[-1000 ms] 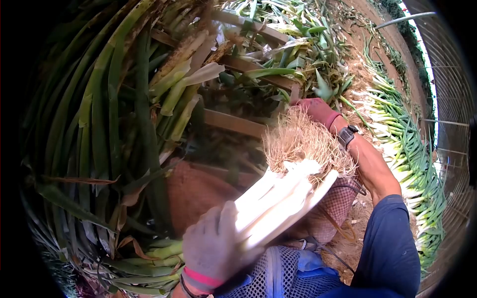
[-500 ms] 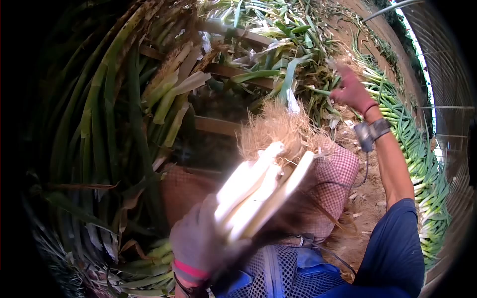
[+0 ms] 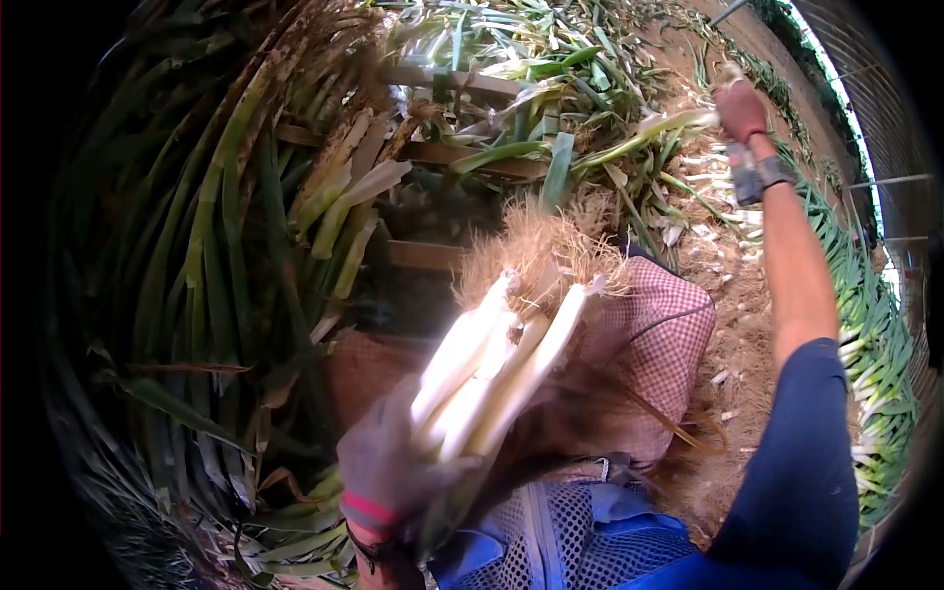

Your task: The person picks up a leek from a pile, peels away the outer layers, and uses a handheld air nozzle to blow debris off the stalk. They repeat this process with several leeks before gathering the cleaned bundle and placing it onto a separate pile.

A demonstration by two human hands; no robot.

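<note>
My left hand (image 3: 398, 457), in a greyish glove with a red band at the wrist, is closed around a bunch of leeks (image 3: 492, 379). Their white shanks slant up and right, ending in a tangle of tan roots (image 3: 546, 256). Far out at the upper right, my right hand (image 3: 739, 110) wears a reddish glove and is closed on a single leek (image 3: 674, 122). That leek's pale green stalk trails left from the fist, and a pale tuft shows just above the fingers.
Long leek leaves (image 3: 216, 226) are heaped at left. Wooden slats (image 3: 428, 256) show behind the bunch, with leaf trimmings (image 3: 531, 59) beyond. A row of leeks (image 3: 880, 393) lines the right side. Checked cloth (image 3: 669, 315) covers my leg; soil with root scraps (image 3: 733, 383) lies beside it.
My right hand has reached farther up and right, drawing the leek along with it. The bunch in my left hand has shifted slightly left and stays held.
</note>
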